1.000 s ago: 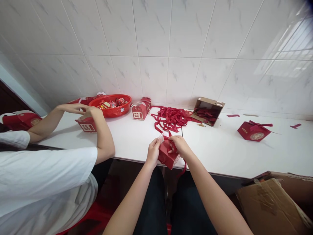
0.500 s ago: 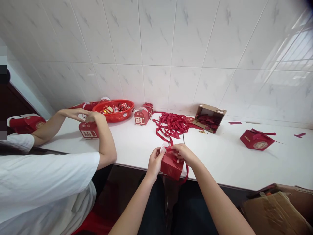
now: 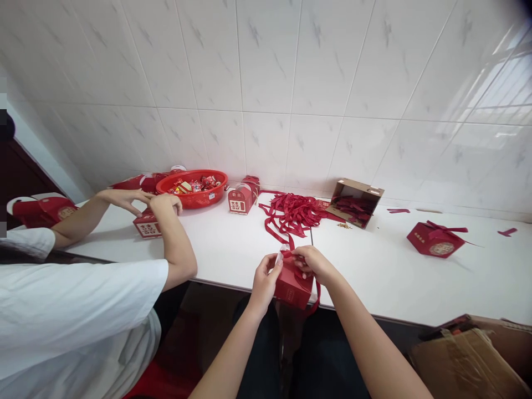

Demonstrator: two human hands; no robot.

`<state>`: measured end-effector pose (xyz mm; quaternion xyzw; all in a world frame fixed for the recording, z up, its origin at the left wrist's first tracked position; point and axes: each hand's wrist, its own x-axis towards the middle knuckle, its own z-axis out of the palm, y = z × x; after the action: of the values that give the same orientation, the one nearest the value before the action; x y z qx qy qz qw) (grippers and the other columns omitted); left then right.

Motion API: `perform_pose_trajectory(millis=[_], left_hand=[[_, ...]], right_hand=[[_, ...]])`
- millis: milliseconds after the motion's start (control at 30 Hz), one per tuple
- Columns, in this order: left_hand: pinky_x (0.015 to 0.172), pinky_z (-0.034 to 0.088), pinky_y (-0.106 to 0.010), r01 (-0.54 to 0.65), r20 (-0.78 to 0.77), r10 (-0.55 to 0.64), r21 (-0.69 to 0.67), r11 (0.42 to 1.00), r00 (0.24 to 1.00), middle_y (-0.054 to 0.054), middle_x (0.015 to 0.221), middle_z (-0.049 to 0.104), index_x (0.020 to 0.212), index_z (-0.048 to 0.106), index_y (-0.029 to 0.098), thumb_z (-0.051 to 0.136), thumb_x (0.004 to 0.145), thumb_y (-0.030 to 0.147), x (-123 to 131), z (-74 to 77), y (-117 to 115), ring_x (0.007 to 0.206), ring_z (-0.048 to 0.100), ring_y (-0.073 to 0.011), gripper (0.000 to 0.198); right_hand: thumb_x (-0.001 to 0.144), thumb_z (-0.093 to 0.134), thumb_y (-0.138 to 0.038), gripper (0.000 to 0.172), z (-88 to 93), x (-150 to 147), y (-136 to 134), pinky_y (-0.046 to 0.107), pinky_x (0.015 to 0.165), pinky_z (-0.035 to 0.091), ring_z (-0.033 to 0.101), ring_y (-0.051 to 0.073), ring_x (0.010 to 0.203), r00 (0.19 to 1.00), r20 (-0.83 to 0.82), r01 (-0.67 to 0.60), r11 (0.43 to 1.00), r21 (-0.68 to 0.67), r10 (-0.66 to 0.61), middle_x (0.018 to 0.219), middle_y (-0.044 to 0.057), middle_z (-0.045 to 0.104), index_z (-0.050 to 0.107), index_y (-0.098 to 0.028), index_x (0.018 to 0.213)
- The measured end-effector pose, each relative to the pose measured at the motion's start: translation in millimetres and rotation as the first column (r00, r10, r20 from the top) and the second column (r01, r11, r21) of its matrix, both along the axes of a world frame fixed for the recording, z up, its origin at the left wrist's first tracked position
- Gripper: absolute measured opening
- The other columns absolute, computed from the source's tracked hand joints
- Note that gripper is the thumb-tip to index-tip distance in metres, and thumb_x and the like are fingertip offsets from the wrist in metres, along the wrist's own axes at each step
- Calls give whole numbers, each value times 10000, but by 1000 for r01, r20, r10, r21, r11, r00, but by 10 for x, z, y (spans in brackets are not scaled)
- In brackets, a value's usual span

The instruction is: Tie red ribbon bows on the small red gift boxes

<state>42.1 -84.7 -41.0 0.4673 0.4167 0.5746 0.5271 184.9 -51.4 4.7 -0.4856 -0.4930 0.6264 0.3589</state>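
A red gift box [image 3: 292,287] sits at the table's front edge between my hands. My left hand [image 3: 266,279] is closed on the box's white top flap [image 3: 283,252], thumb on the near side. With bent fingers my right hand [image 3: 311,262] pinches a red ribbon [image 3: 290,253] at the top of the box. The ribbon's long tail hangs down the box's right side. Another stretch of ribbon trails back toward the ribbon pile [image 3: 296,210]. My right fingers partly hide the box top, so any knot there cannot be made out.
To the left, a co-worker's hands [image 3: 160,203] work over another red box [image 3: 146,226]. A red basin [image 3: 195,195] of wrapped candies, a tied box [image 3: 244,195] and a cardboard box [image 3: 355,202] stand by the wall. A bow-tied box [image 3: 435,239] lies right, cartons [image 3: 469,360] below.
My left fingers have pressed the white flap in closer to the ribbon. My right hand stays nearly in place. The co-worker's hands have lowered and pushed down the top of their box.
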Motion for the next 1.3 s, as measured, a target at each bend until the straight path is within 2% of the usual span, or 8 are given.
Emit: perform_pose_trajectory(millis=[533, 833, 1033, 1167, 1233, 1300], left_hand=[[829, 461, -296, -15, -28, 15, -5, 1000, 999, -75, 1063, 649, 964, 617, 200, 637, 753, 381, 34, 25, -66, 996, 600, -213, 279], [839, 464, -314, -17, -112, 19, 23, 1000, 993, -97, 1098, 628, 986, 583, 186, 616, 770, 378, 28, -8, -52, 1028, 586, -223, 291], [808, 460, -308, -37, -144, 39, 17, 999, 989, -98, 1108, 617, 998, 569, 190, 614, 759, 439, 31, 19, -75, 1014, 579, -225, 348], [754, 443, -299, -101, -134, 94, -50, 994, 987, -80, 1023, 634, 928, 579, 193, 472, 805, 565, -4, 50, 17, 914, 593, -206, 406], [738, 429, -293, -89, -121, 79, -84, 992, 990, -73, 982, 640, 865, 586, 187, 407, 823, 580, -28, 75, 105, 883, 592, -197, 434], [734, 415, -281, -54, -124, 44, -83, 995, 991, -64, 942, 643, 802, 585, 180, 424, 815, 562, -43, 106, 191, 871, 585, -190, 415]], right_hand=[[679, 434, -244, 214, 0, 26, -11, 190, 307, 275, 176, 40, 301, 1000, 16, 9, 998, -62, -8, 370, -78, 295, 382, -192, 478], [691, 427, -252, 194, 20, 40, -11, 187, 318, 290, 147, 31, 299, 999, -39, 5, 996, -92, -9, 389, -83, 311, 398, -185, 511], [715, 437, -262, 226, 16, 38, -15, 190, 333, 319, 171, 29, 305, 998, -62, -1, 997, -78, -4, 410, -77, 330, 401, -182, 507], [717, 452, -260, 257, 13, 5, -25, 199, 332, 325, 185, 31, 296, 999, -44, 1, 1000, -30, -2, 390, -76, 329, 391, -184, 479], [718, 465, -263, 262, 20, -6, -34, 201, 332, 324, 196, 34, 296, 999, -37, 0, 1000, -5, 0, 384, -77, 327, 392, -186, 479], [719, 488, -276, 270, 25, -11, -44, 201, 335, 323, 212, 36, 302, 999, -33, -6, 1000, 16, 7, 387, -79, 331, 399, -185, 481]])
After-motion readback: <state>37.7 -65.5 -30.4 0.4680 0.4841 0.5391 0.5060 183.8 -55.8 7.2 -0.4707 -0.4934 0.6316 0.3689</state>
